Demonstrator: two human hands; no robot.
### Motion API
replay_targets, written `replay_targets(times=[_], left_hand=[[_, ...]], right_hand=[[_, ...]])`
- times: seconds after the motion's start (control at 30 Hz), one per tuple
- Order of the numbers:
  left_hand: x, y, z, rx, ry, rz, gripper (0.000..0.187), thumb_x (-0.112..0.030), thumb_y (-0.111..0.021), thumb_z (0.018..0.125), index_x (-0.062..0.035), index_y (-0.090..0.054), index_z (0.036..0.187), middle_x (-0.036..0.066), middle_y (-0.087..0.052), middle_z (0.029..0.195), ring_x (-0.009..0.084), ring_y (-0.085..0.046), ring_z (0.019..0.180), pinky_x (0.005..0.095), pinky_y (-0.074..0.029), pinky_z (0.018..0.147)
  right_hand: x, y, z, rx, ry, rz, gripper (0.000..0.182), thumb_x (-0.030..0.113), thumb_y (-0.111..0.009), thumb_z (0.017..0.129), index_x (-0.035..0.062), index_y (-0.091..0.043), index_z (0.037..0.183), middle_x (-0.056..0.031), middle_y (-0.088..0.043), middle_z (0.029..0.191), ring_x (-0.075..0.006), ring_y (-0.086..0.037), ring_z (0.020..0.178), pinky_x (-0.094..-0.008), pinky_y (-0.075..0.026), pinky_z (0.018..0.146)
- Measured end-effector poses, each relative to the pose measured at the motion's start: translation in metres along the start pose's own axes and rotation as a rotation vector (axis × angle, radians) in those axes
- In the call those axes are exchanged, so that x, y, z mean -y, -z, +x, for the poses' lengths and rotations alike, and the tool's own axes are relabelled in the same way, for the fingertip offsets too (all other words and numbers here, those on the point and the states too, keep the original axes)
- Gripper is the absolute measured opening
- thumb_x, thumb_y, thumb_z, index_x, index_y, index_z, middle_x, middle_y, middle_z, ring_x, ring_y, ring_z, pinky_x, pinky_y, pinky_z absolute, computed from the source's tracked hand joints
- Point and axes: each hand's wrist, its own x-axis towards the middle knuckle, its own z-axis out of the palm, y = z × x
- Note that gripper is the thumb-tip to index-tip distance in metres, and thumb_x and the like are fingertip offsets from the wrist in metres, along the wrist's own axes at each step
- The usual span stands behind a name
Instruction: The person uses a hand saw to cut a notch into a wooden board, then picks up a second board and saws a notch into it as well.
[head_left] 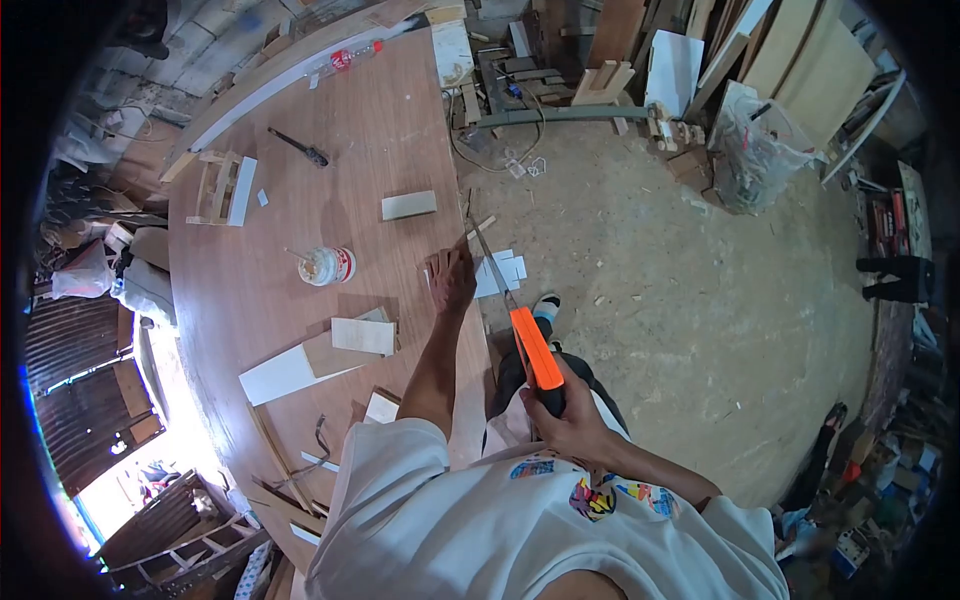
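Note:
My right hand (578, 420) is closed round the black grip of a handsaw (537, 348) with an orange handle. Its narrow blade reaches forward to the table's edge, just right of my left hand (450, 280). That hand presses down at the edge with bent fingers. From beside its fingertips a thin wooden strip (483, 227) sticks out past the edge, close to the blade; the fingers hide its other end. Farther along the table lies a small pale block (408, 205). Below the blade, white pieces (500, 274) show beyond the edge.
On the wooden table (380, 120) stand an open jar (327, 266), a small wooden frame (222, 189) and white-faced boards (362, 336). A dark tool (298, 147) and a plastic bottle (356, 54) lie farther off. Boards lean by a plastic bag (757, 155) at right.

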Motion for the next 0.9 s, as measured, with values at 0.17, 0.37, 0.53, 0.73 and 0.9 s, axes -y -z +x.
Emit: replay_targets(times=[0.17,0.37,0.53,0.73,0.9], left_hand=[[-0.004,-0.001,0.001,0.002,0.064,0.058,0.014,-0.019,-0.057,0.088,-0.0060,-0.058,0.093,0.012,-0.055,0.089,0.0313,-0.052,0.090,0.0431,-0.040,0.082],[0.005,-0.014,-0.002,0.026,0.030,0.137,0.014,-0.022,-0.057,0.088,-0.0073,-0.056,0.089,0.011,-0.055,0.088,0.0309,-0.052,0.090,0.0433,-0.039,0.082],[0.006,-0.014,0.002,-0.002,0.100,0.063,0.015,-0.022,-0.056,0.088,-0.0069,-0.056,0.085,0.011,-0.055,0.086,0.0318,-0.052,0.090,0.0433,-0.039,0.082],[0.005,-0.010,0.011,0.012,0.125,0.067,0.017,-0.021,-0.058,0.085,-0.0055,-0.057,0.080,0.011,-0.056,0.086,0.0318,-0.052,0.090,0.0426,-0.039,0.084],[0.003,-0.012,0.009,-0.032,0.132,0.107,0.014,-0.019,-0.061,0.082,-0.0074,-0.059,0.074,0.010,-0.057,0.081,0.0302,-0.053,0.086,0.0412,-0.040,0.082]], right_hand=[[-0.009,-0.012,-0.007,-0.026,-0.074,0.024,0.020,-0.004,-0.056,0.084,0.0040,-0.046,0.100,-0.0032,-0.052,0.082,-0.0079,-0.052,0.072,-0.0243,-0.043,0.062],[-0.017,-0.019,-0.012,-0.037,-0.001,-0.018,0.024,-0.003,-0.058,0.085,0.0045,-0.045,0.103,-0.0031,-0.052,0.087,-0.0074,-0.052,0.080,-0.0242,-0.044,0.070],[0.004,-0.016,-0.001,-0.080,0.001,-0.063,0.027,-0.002,-0.057,0.086,0.0033,-0.045,0.110,-0.0030,-0.051,0.087,-0.0091,-0.052,0.081,-0.0266,-0.044,0.074],[0.031,-0.007,0.014,-0.036,0.000,-0.049,0.030,0.008,-0.058,0.089,-0.0016,-0.043,0.112,-0.0087,-0.053,0.072,-0.0135,-0.052,0.066,-0.0303,-0.042,0.059],[0.025,-0.014,0.026,-0.110,0.123,-0.227,0.026,0.007,-0.055,0.089,-0.0018,-0.040,0.108,-0.0132,-0.050,0.067,-0.0187,-0.050,0.058,-0.0345,-0.041,0.054]])
